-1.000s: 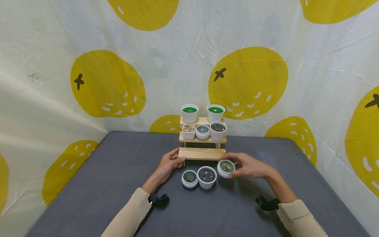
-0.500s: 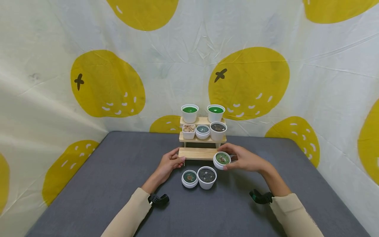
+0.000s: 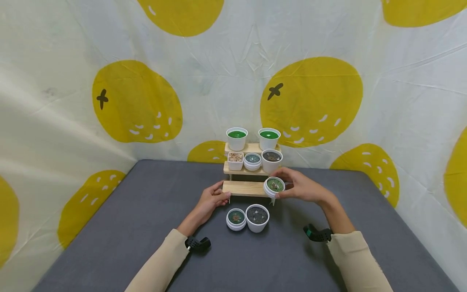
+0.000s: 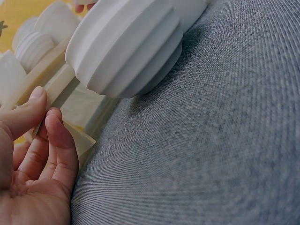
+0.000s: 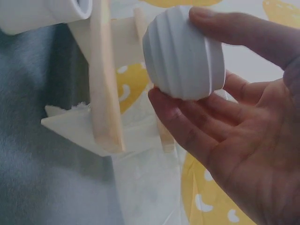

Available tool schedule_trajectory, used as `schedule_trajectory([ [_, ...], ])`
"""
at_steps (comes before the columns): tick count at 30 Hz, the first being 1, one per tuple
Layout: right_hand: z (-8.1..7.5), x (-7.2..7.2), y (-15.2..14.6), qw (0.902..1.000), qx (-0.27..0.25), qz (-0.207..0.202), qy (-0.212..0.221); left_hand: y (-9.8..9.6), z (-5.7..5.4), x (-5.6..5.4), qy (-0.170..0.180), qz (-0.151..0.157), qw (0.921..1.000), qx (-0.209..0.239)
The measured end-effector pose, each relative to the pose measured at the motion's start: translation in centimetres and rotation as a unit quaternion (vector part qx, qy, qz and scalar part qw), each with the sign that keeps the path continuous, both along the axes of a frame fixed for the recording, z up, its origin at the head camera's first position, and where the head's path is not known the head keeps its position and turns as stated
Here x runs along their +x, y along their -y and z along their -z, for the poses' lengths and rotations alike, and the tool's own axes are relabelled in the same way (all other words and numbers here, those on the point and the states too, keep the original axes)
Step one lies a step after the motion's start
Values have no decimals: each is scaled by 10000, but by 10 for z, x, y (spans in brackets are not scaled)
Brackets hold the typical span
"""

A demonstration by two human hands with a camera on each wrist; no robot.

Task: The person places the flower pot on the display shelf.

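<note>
My right hand (image 3: 304, 187) holds a small white ribbed pot (image 3: 274, 185) with a green speckled top, between thumb and fingers. It is at the right end of the lowest step of a tiered wooden stand (image 3: 240, 188). The right wrist view shows the pot's ribbed side (image 5: 180, 56) gripped by the hand, with the stand beside it. My left hand (image 3: 212, 198) pinches the left end of that step; its thumb (image 4: 33, 105) lies on the wood in the left wrist view. In front stand a ribbed pot (image 3: 236, 219) with a dark green top and a smooth dark-topped pot (image 3: 257, 218).
Two green-topped white cups (image 3: 237, 139) stand on the top step. The middle step carries a square cup of pebbly pieces (image 3: 235, 161), a blue-grey-topped ribbed pot (image 3: 252, 161) and a dark-topped cup (image 3: 271, 160). A grey cloth (image 3: 146, 227) covers the table; a patterned curtain (image 3: 219, 93) hangs behind.
My right hand has raised the green-topped pot from beside the front pots to the right end of the lowest step. The left hand keeps its hold on the stand.
</note>
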State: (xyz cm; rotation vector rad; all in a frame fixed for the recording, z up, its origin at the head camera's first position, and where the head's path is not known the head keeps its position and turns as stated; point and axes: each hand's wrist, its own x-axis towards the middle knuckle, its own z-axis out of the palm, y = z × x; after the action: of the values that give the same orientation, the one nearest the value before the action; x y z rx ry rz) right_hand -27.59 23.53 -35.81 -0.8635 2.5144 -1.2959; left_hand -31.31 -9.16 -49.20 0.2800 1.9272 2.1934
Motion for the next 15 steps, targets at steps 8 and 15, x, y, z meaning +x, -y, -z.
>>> schedule_trajectory([
  [8, 3, -6, 2, 9993, -131, 356, -71, 2, -1, 1, -113, -38, 9999, 51],
  [15, 13, -7, 2, 9975, -125, 680, -135, 1, -1, 1, -10, 19, 10000, 22],
])
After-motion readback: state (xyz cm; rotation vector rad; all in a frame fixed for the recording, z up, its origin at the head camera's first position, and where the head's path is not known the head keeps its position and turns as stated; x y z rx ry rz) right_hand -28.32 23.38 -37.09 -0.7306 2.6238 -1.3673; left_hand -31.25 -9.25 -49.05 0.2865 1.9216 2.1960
